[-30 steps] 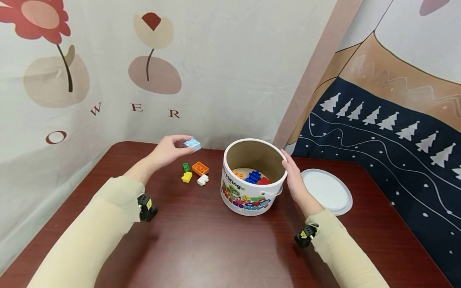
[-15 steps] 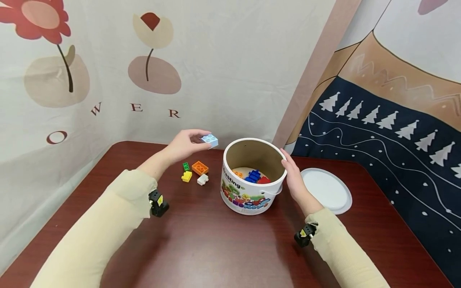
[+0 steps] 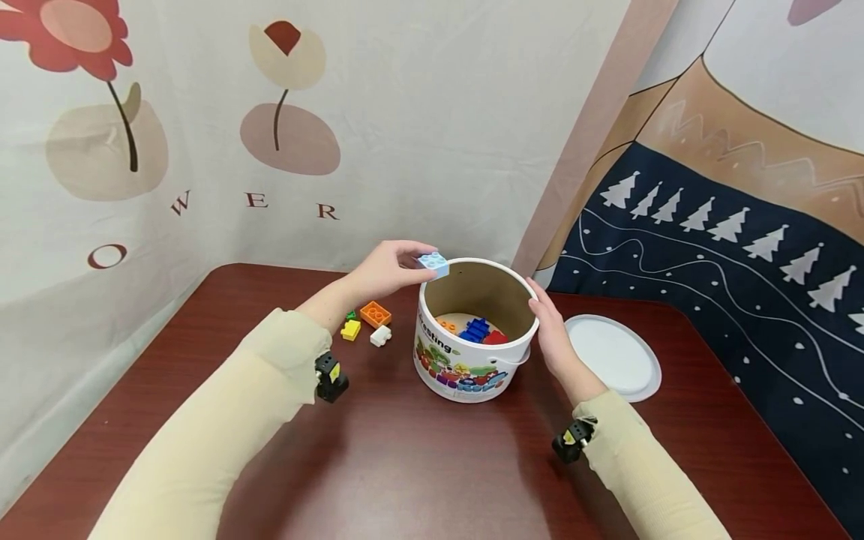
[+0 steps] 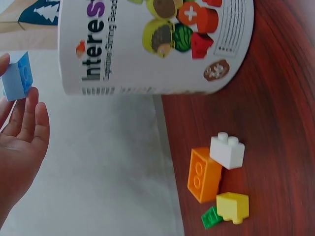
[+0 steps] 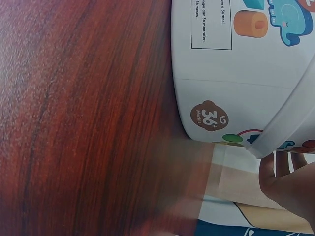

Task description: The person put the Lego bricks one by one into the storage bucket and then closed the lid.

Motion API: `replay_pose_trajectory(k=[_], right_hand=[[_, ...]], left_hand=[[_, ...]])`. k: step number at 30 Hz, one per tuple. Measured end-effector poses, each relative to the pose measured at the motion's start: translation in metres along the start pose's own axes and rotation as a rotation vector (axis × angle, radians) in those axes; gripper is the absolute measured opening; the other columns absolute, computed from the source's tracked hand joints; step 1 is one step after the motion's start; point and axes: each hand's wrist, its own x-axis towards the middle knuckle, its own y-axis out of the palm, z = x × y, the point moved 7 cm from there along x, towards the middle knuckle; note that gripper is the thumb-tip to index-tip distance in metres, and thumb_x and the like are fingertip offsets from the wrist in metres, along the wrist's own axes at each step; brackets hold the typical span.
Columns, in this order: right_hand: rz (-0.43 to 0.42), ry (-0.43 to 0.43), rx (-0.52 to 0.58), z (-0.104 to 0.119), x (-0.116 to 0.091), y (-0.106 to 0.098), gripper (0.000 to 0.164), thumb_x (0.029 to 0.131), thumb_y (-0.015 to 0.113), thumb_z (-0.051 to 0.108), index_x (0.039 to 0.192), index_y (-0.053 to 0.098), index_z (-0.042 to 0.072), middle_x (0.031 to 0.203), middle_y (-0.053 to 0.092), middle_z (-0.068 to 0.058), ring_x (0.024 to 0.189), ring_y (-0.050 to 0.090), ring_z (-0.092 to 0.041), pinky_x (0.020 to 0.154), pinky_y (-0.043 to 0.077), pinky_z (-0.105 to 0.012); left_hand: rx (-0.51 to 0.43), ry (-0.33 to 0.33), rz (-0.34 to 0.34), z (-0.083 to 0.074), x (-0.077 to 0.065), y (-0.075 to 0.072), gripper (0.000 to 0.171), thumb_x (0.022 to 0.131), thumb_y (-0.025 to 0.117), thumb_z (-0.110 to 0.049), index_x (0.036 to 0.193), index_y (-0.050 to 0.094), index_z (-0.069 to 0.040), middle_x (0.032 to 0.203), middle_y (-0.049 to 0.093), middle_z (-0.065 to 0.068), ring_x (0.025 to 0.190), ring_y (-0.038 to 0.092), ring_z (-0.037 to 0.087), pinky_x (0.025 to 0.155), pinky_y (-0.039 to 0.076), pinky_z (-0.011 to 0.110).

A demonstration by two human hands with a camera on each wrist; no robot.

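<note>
My left hand (image 3: 390, 271) pinches a light blue toy brick (image 3: 434, 264) between thumb and fingers, at the left rim of a white bucket (image 3: 442, 367). In the left wrist view the brick (image 4: 17, 77) is held at the fingertips, beyond the bucket's mouth. Blue bricks (image 3: 475, 330), a red piece (image 3: 496, 338) and an orange piece (image 3: 447, 325) lie on the bucket's floor. My right hand (image 3: 555, 334) rests against the bucket's right side, fingers at the rim; its fingers (image 5: 282, 164) touch the wall beside the handle (image 5: 285, 115) in the right wrist view.
Left of the bucket lie an orange brick (image 3: 375, 315), a white brick (image 3: 381, 336), a yellow brick (image 3: 350, 330) and a partly hidden green brick (image 3: 351, 316). A round white lid (image 3: 614, 358) lies on the dark red table (image 3: 432, 472) at right. Printed cloths hang behind.
My left hand has carried the light blue brick rightward from above the loose bricks to the bucket's left rim. The right hand and bucket have stayed in place.
</note>
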Motion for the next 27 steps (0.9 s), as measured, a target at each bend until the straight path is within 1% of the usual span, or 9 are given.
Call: replay_pose_trajectory(k=[7,12,16,21,27], right_hand=[[0.004,0.006,0.006,-0.002,0.0,-0.001,0.051,0.102,0.025,0.029,0.151,0.018,0.018,0.157,0.018,-0.008,0.142,0.019,-0.031,0.113,0.017,-0.057],[0.008,0.005,0.005,-0.003,0.0,0.0,0.05,0.102,0.025,0.03,0.151,0.018,0.019,0.157,0.018,-0.006,0.142,0.018,-0.03,0.114,0.017,-0.056],[0.004,0.0,0.003,-0.003,0.0,0.0,0.05,0.102,0.025,0.029,0.151,0.019,0.019,0.157,0.018,-0.007,0.142,0.018,-0.03,0.114,0.016,-0.056],[0.004,0.008,0.002,-0.003,0.001,0.001,0.05,0.102,0.025,0.03,0.15,0.019,0.02,0.157,0.018,-0.006,0.142,0.018,-0.029,0.114,0.017,-0.056],[0.001,0.006,0.002,-0.004,0.001,0.0,0.05,0.102,0.025,0.029,0.151,0.019,0.019,0.157,0.018,-0.007,0.142,0.019,-0.03,0.113,0.018,-0.057]], left_hand=[[0.004,0.035,0.034,-0.01,0.01,0.02,0.046,0.086,0.067,-0.022,0.128,0.056,-0.009,0.12,0.061,0.011,0.107,0.058,0.025,0.093,0.05,0.038],[0.008,0.047,0.055,-0.015,0.013,0.031,0.045,0.085,0.068,-0.023,0.127,0.057,-0.01,0.117,0.062,0.009,0.104,0.058,0.023,0.089,0.05,0.036],[0.014,0.051,0.062,-0.016,0.014,0.037,0.046,0.084,0.069,-0.022,0.127,0.058,-0.009,0.115,0.063,0.01,0.102,0.059,0.023,0.088,0.05,0.035],[0.016,0.043,0.081,-0.016,0.012,0.044,0.049,0.084,0.069,-0.021,0.129,0.056,-0.009,0.115,0.062,0.011,0.102,0.059,0.023,0.09,0.05,0.034],[0.023,0.06,0.106,-0.018,0.012,0.05,0.048,0.084,0.07,-0.02,0.129,0.056,-0.01,0.117,0.063,0.01,0.101,0.06,0.022,0.09,0.051,0.034]])
